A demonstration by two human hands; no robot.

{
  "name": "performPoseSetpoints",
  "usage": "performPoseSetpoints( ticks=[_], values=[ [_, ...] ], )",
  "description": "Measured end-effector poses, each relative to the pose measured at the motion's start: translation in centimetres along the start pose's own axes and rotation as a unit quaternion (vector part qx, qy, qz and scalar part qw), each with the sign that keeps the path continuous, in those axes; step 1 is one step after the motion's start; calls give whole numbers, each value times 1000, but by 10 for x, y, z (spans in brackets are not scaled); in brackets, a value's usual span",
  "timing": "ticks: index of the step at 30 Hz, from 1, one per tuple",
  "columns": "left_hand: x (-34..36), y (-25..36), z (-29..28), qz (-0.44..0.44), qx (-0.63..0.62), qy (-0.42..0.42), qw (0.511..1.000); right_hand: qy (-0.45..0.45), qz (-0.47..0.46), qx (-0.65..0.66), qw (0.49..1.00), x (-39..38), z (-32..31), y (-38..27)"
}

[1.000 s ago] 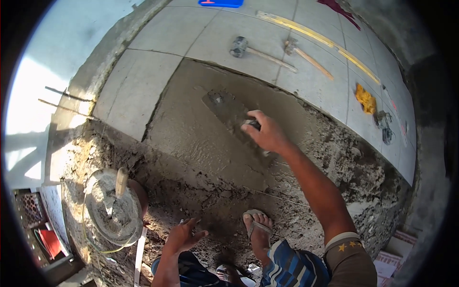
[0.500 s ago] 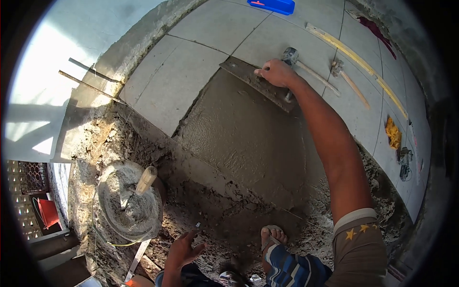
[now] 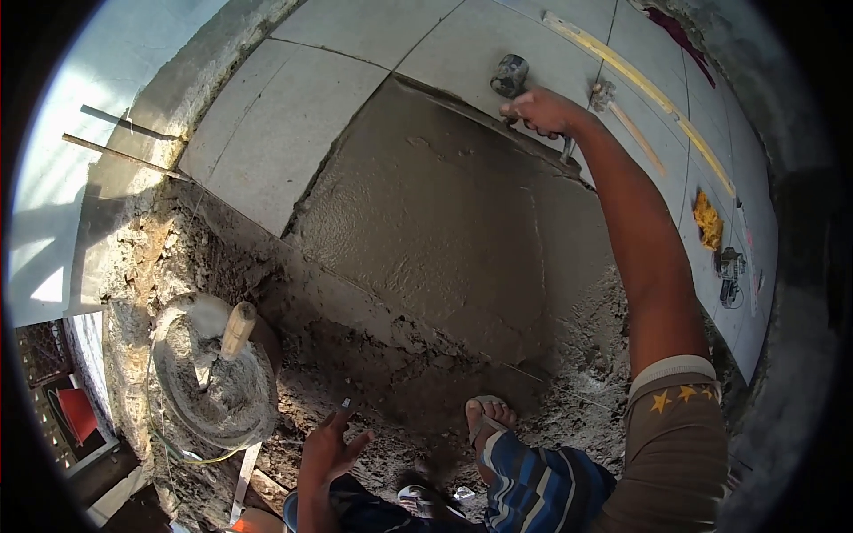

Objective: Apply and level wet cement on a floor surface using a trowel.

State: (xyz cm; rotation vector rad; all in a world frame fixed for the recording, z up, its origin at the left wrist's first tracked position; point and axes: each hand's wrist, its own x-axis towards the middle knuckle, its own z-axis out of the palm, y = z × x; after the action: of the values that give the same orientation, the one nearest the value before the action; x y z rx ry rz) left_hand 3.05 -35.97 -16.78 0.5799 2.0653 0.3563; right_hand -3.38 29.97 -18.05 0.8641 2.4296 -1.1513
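Note:
My right hand (image 3: 544, 114) reaches across to the far edge of a wet grey mortar bed (image 3: 426, 204), closed round the handle of a long rectangular plastering trowel (image 3: 480, 117). The blade lies along the border between mortar and tiles, tilted so that mostly its edge shows. Just beyond the hand is a black-headed mallet (image 3: 509, 75), its handle hidden. My left hand (image 3: 329, 451) hangs low near my knee, thumb and fingers apart, holding nothing I can see. A tiny shiny thing shows by its fingertip; whether it touches, I cannot tell.
A bucket of grey mix (image 3: 258, 391) with a wooden-handled trowel (image 3: 238, 330) stands at left. On the far-right tiles lie a hammer (image 3: 635, 129), a long yellow bar (image 3: 640, 89) and a yellow cloth (image 3: 708, 219). Two rods (image 3: 120, 153) jut out at the left wall.
My right hand has moved right along the far edge, and the trowel has tipped from showing its broad face to nearly edge-on. The whole view has shifted; the left hand stays low.

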Motion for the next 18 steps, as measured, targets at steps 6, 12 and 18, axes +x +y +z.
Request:
performPoseSetpoints(
  ticks=[6, 12, 18],
  values=[
    [11, 1, 8, 54, 30, -11, 998, 44, 113, -8, 993, -139, -28, 101],
    [13, 10, 12, 96, 41, -20, 994, 60, 190, 6, 980, -244, -32, 185],
    [4, 9, 21, 118, 58, -20, 991, 123, 236, 31, 963, -323, -8, 205]
  ],
)
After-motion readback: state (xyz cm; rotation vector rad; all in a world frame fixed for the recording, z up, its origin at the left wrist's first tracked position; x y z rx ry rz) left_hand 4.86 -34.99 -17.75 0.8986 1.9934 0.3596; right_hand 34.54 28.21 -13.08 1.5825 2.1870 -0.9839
